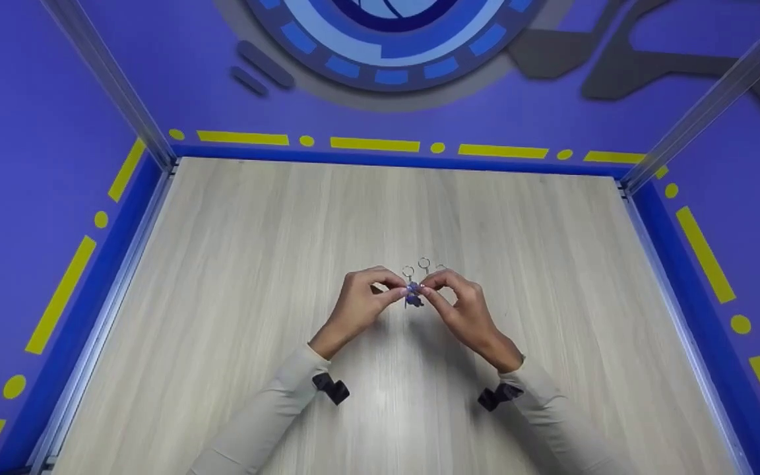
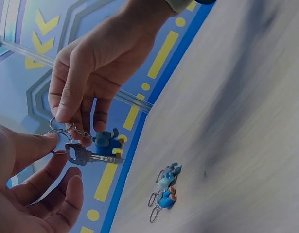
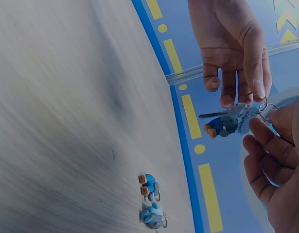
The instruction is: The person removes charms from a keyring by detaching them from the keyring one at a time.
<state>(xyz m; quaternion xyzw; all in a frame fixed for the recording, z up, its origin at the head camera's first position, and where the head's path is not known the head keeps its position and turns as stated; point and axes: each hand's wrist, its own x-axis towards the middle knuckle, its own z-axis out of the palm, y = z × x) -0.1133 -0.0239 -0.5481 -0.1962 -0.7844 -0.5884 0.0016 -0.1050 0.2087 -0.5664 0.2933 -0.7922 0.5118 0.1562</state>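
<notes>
In the head view my left hand (image 1: 363, 298) and right hand (image 1: 469, 310) meet above the table, fingertips nearly together. Thumb and fingers of each pinch a metal split ring (image 2: 59, 130) between them. From it hangs a small keychain figurine (image 2: 106, 142), grey-headed with a blue body and orange feet, on a short chain. A silver key (image 2: 80, 154) hangs beside the figurine; the right wrist view shows its thin blade (image 3: 212, 115) too. Whether the key is fully threaded on the ring cannot be made out.
Similar keychain figurines with rings lie on the wooden table (image 1: 274, 264) just beyond the hands, one blue with orange feet (image 3: 147, 185) and one light blue (image 3: 153, 215). Blue panels with yellow marks (image 1: 373, 143) wall the table at the back and sides.
</notes>
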